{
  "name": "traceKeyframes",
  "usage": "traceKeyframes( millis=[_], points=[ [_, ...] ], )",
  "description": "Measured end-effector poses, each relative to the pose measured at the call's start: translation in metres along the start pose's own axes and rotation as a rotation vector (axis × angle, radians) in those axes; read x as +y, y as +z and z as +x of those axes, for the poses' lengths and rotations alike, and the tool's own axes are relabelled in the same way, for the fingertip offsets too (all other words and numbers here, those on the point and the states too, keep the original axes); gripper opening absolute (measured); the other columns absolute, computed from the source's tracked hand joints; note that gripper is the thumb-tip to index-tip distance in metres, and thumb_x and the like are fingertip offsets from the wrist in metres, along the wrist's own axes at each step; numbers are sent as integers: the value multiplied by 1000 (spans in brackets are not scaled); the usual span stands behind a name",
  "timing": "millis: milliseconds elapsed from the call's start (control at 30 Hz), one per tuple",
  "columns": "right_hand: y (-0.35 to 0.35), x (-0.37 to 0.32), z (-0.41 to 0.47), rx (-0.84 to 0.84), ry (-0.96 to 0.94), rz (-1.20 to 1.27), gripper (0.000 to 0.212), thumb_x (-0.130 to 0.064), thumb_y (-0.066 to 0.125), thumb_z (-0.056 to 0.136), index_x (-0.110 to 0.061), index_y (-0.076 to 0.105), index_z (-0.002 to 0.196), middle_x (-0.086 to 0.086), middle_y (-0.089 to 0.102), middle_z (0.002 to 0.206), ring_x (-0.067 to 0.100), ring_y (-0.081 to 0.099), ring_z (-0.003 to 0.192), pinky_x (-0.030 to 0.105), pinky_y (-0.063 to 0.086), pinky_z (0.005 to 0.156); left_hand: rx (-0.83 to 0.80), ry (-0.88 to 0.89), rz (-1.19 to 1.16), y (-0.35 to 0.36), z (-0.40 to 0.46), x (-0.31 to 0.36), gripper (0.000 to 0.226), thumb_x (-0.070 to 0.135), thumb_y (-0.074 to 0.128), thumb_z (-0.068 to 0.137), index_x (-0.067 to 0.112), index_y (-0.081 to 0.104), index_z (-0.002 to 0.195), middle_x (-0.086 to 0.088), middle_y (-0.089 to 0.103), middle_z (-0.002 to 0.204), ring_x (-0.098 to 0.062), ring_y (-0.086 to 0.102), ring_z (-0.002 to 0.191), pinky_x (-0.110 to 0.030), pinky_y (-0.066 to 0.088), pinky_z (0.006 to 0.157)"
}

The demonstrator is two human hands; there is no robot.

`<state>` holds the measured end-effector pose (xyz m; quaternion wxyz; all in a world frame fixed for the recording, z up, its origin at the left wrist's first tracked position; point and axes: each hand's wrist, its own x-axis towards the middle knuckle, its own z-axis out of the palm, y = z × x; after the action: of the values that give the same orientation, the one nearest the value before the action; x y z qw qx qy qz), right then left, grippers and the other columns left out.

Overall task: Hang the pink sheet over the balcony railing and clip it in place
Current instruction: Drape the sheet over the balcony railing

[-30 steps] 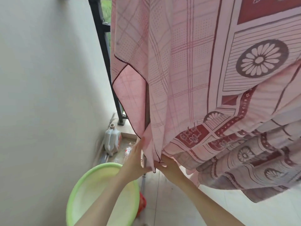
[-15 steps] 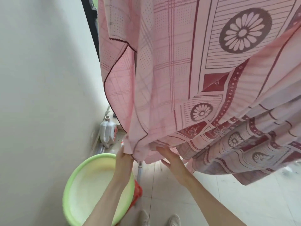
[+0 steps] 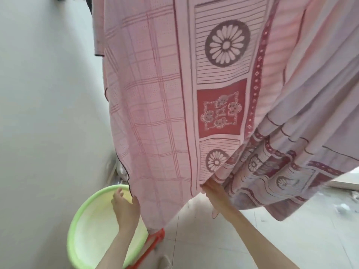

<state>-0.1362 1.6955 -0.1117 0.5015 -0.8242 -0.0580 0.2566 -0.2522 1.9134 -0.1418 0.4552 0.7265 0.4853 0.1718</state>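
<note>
A: What lies nearest?

B: Two bare forearms reaching up from the near edge. Between them, low down, an orange-red plastic frame [image 3: 155, 242] with straight thin bars, and beside it on the left a round lime-green basin [image 3: 81, 226], smooth plastic with a pale, glossy inside. Both stand on a floor of pale glazed tiles [image 3: 204, 247].

A: And the hands?

B: The left hand [image 3: 126, 207] is raised above the basin, fingers straight and slightly spread, released; its thumb side lies right against the dark-stitched left edge of the pink sheet [image 3: 155, 113]. Whether it actually touches the cloth I cannot tell. The right hand [image 3: 212, 193] goes up into the fabric where two folds meet; its fingers are buried in the cloth, so I cannot tell if it grasps or only pushes.

A: The sheet itself?

B: Thin woven cotton, hanging from the top of the view down almost to the orange frame. The left panel is a fine dotted pink crossed with red check lines. To the right runs a column of striped panels with round daisy-like medallions and one solid red square with a curly motif. Further right the cloth bunches into soft diagonal pleats, greyer in shade.

A: Behind?

B: A smooth white wall [image 3: 48, 94] on the left, and at far top left a dark metal railing post [image 3: 89, 0], mostly covered.
</note>
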Motion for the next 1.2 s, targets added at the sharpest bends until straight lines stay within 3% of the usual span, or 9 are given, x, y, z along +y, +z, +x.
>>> traceKeyframes(
  millis=[133, 267, 400, 533, 667, 833, 933, 1100, 1200],
  points=[
    [-69, 18, -21, 118, -14, 78, 22, -24, 50, 94, -20, 62, 112, -10, 63, 95, 13, 60, 90, 24, 43, 75, 9, 219, -78, 33, -61, 39, 34, -10, 53, 83, -7, 47, 116, -24, 50, 112, -38, 48, 107, -50, 39, 95],
    [-159, 33, -48, 229, -146, 9, 24, -18, 50, 94, -18, 61, 116, -3, 63, 109, 15, 59, 105, 27, 43, 92, -119, 408, -150, 85, -135, 101, 30, -4, 51, 87, 6, 50, 114, -9, 50, 113, -23, 50, 102, -34, 40, 91],
    [-259, 21, -73, 360, -354, -33, 20, -12, 52, 93, -17, 63, 109, -4, 65, 99, 11, 61, 90, 11, 45, 76, -211, 616, -226, 133, -203, 181, 26, 2, 53, 89, 11, 52, 113, 0, 50, 111, -15, 52, 101, -17, 38, 86],
    [-343, -19, -92, 473, -538, 26, 19, -14, 50, 94, -17, 61, 110, -10, 67, 88, 8, 63, 81, 25, 52, 75, -254, 799, -242, 163, -252, 265, 29, 3, 52, 89, 11, 52, 117, -2, 50, 115, -18, 50, 108, -30, 41, 97],
    [-402, -66, -84, 518, -654, 6, 23, -24, 48, 96, -18, 61, 113, -12, 66, 93, -1, 62, 85, 7, 46, 69, -211, 941, -327, 181, -280, 353, 27, 11, 58, 87, 10, 52, 114, -4, 53, 110, -18, 52, 102, -28, 43, 92],
    [-435, -124, -57, 344, -659, 142, 37, -29, 31, 101, -11, 55, 123, 5, 61, 121, 14, 56, 104, 31, 47, 90, 135, 1024, -278, 196, -296, 441, 65, 38, 69, 79, 11, 38, 129, -13, 39, 129, -24, 37, 119, -36, 35, 101],
    [-440, -153, -42, 87, -677, 343, 43, -41, 23, 100, -22, 60, 111, -7, 63, 109, 12, 60, 100, 29, 50, 86, 231, 965, -163, 205, -293, 472, 84, 44, 69, 77, 17, 22, 141, -16, 30, 139, -32, 34, 127, -42, 38, 101],
    [-445, -181, -23, -173, -641, 393, 43, -47, 26, 98, -26, 63, 97, -6, 66, 104, 14, 63, 94, 32, 52, 86, 191, 976, -326, 196, -274, 480, 54, 10, 63, 84, 13, 38, 132, -2, 60, 113, -5, 60, 90, -5, 43, 68],
    [-450, -185, -13, -266, -627, 390, 44, -46, 37, 95, -15, 64, 107, 3, 67, 107, 19, 62, 95, 31, 51, 85, 140, 985, -364, 172, -272, 485, 31, 13, 64, 84, 23, 53, 110, 16, 62, 80, 6, 59, 64, -5, 42, 53]
  ],
)
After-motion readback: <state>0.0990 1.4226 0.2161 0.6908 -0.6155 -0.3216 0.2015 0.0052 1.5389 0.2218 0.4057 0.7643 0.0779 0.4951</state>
